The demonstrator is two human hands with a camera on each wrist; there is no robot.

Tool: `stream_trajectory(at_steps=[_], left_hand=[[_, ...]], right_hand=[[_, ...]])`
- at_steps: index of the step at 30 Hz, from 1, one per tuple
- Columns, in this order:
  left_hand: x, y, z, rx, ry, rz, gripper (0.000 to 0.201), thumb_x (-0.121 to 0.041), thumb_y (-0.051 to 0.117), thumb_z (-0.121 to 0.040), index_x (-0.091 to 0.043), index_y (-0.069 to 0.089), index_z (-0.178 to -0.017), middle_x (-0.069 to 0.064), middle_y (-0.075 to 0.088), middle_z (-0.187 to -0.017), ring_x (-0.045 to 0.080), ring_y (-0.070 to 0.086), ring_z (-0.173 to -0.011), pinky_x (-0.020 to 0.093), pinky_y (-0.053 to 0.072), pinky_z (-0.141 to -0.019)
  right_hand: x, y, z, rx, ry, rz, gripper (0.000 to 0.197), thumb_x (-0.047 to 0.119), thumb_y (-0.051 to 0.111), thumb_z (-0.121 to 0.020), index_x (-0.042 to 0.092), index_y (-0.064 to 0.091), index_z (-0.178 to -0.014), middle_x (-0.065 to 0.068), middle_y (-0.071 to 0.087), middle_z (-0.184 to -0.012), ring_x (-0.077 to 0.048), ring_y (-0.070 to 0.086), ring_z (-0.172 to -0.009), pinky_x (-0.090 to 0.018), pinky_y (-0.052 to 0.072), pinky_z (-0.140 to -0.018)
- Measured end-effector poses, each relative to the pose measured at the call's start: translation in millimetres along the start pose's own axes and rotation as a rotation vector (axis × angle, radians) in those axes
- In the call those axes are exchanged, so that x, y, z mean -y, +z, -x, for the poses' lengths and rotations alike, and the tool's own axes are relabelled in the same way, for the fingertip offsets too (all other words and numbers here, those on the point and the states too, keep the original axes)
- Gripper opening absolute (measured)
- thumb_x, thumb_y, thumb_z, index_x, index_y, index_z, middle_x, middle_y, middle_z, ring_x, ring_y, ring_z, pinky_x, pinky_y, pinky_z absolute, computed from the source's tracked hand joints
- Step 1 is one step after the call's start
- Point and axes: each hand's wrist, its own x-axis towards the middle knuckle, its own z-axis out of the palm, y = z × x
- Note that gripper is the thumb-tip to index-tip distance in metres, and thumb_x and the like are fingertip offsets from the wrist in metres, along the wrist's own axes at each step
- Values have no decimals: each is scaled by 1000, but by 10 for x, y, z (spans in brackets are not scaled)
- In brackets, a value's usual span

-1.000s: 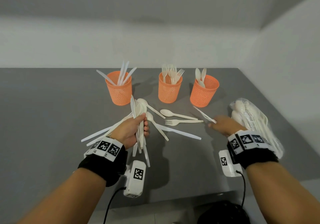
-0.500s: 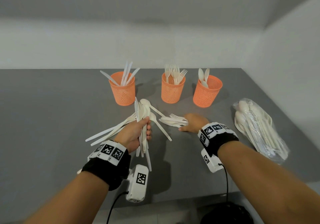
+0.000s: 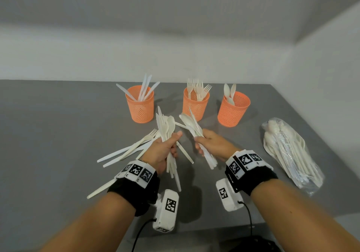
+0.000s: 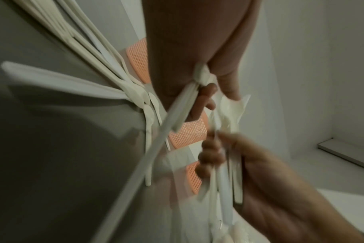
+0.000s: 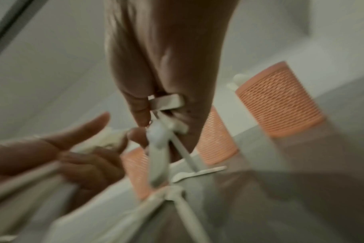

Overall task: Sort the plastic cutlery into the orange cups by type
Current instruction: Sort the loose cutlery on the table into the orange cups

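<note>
Three orange mesh cups stand in a row at the back: the left cup (image 3: 139, 105) holds knives, the middle cup (image 3: 196, 103) forks, the right cup (image 3: 233, 108) spoons. My left hand (image 3: 165, 146) grips an upright bundle of mixed white cutlery (image 3: 165, 127) in front of the left and middle cups. My right hand (image 3: 210, 144) grips a second, smaller bundle of cutlery (image 3: 191, 124), tilted toward the left bundle, close beside it. More loose forks and knives (image 3: 128, 150) lie on the grey table left of my left hand. Both wrist views are blurred.
A clear plastic bag of white cutlery (image 3: 292, 154) lies at the right, near the table's right edge. White walls close the table (image 3: 58, 134) at the back and the right. The front edge runs just under my wrists.
My right hand swept left, gathered the spoon, fork and knives lying before the cups, and lifted them beside the left hand's bundle. The left hand stayed about in place.
</note>
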Motion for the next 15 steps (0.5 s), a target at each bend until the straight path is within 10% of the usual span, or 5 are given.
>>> stream_trajectory(at_steps=[8, 15], left_hand=[[-143, 26, 68, 20, 34, -29, 28, -30, 62, -86, -6, 60, -72, 2, 48, -39, 11, 46, -35, 17, 38, -36], [-148, -153, 35, -22, 52, 19, 32, -32, 67, -82, -3, 60, -95, 13, 56, -61, 22, 55, -47, 23, 44, -42]], right_hand=[[454, 429, 87, 206, -29, -374, 23, -13, 33, -82, 2, 50, -75, -9, 49, -50, -18, 49, -47, -22, 47, -45], [508, 509, 6, 379, 37, -301, 22, 22, 42, -99, 8, 58, -104, -20, 65, -90, -33, 66, -82, -40, 54, -76]])
